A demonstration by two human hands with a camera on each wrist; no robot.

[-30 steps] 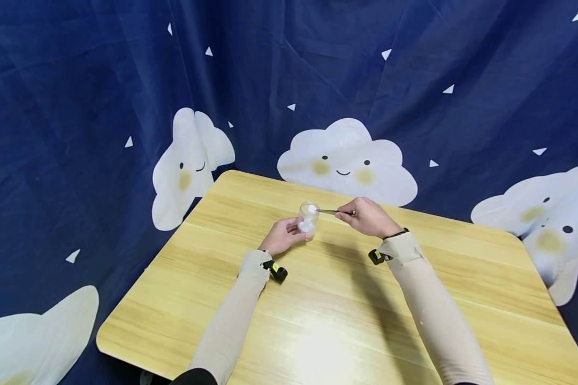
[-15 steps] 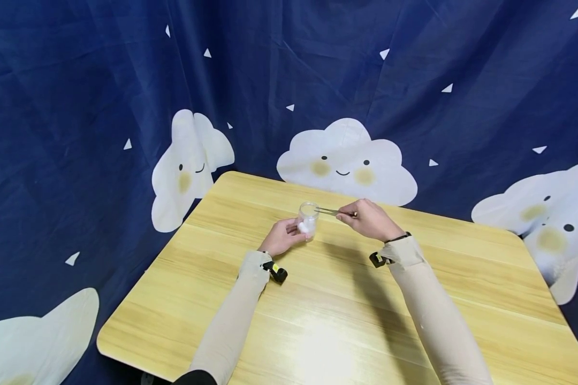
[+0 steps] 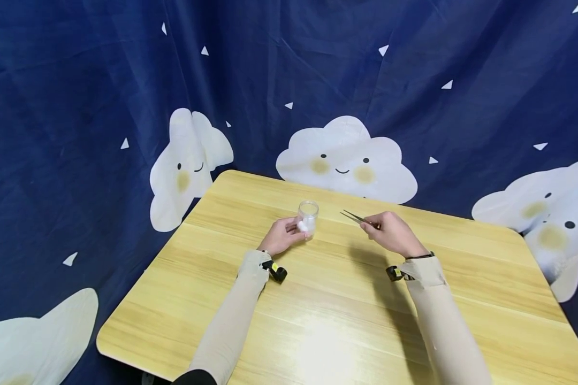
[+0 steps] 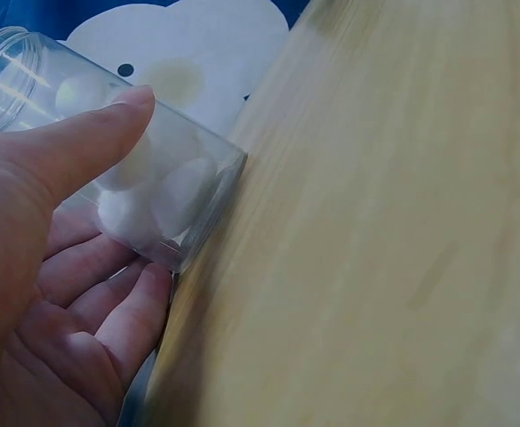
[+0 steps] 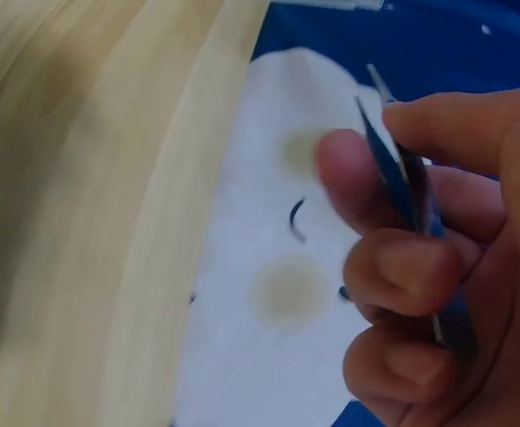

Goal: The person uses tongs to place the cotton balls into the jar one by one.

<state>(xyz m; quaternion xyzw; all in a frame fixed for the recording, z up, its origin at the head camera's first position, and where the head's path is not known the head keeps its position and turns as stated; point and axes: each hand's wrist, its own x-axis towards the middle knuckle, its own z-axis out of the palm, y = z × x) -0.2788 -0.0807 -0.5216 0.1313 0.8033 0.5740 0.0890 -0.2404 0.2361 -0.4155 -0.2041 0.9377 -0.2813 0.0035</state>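
Observation:
My left hand (image 3: 280, 237) grips a clear, lidless jar (image 3: 309, 213) that stands on the table, thumb on one side and fingers on the other. In the left wrist view several white cotton balls (image 4: 157, 200) lie inside the jar (image 4: 202, 147). To the right of the jar, my right hand (image 3: 390, 232) holds metal tweezers (image 3: 354, 217) just above the table. The tips of the tweezers stand apart with nothing between them. In the right wrist view the tweezers (image 5: 393, 169) lie between curled fingers (image 5: 411, 267) and thumb.
The wooden table (image 3: 250, 321) has rounded corners. Behind it hangs a dark blue curtain (image 3: 327, 59) printed with white clouds (image 3: 347, 144) and small triangles. Each wrist wears a small black camera.
My right hand and the tweezers have drawn away from the jar mouth to the right. The white ball at the tips has dropped into the jar. My left hand stays put.

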